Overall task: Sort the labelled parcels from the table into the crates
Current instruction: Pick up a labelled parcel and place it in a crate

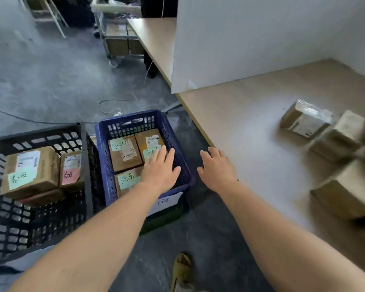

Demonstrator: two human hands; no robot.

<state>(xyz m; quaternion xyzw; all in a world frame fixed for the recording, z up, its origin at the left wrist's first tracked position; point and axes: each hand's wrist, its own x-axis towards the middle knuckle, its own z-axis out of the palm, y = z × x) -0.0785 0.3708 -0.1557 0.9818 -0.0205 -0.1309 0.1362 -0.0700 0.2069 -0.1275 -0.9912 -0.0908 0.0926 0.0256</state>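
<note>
- Left hand (pixel 159 170) is flat and empty over the blue crate (pixel 185 175); right hand (pixel 217 168) is spread and empty beside it.
- Step: between parcels, I judge.
- Next: reach to 3 o'clock for the table (pixel 251 123) parcels (pixel 306 120), read the label.

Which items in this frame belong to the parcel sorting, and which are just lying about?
Job: blue crate, black crate, parcels on the table, parcels in the crates, both hands, left and right.

Lying about: floor cable, trolley, white partition.
</note>
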